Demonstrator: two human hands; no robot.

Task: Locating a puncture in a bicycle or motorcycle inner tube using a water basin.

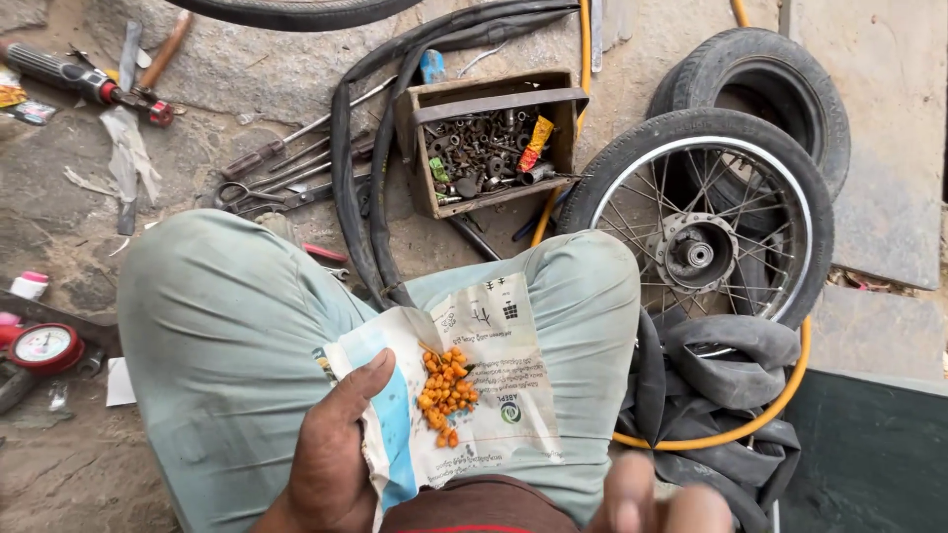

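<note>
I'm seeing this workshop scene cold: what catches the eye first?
The heap of small orange pieces on a sheet of printed paper in the person's lap, which the left hand holds. The right hand sits blurred at the bottom edge. Beyond the knees, a spoked wheel lies right and a wooden box of rusty parts at centre.

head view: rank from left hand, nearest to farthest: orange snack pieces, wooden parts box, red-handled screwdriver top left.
From the left hand:
1. Orange snack pieces, just right of the thumb, on the paper.
2. Wooden parts box, beyond the knees, centre.
3. Red-handled screwdriver, far top-left on the ground.
</note>
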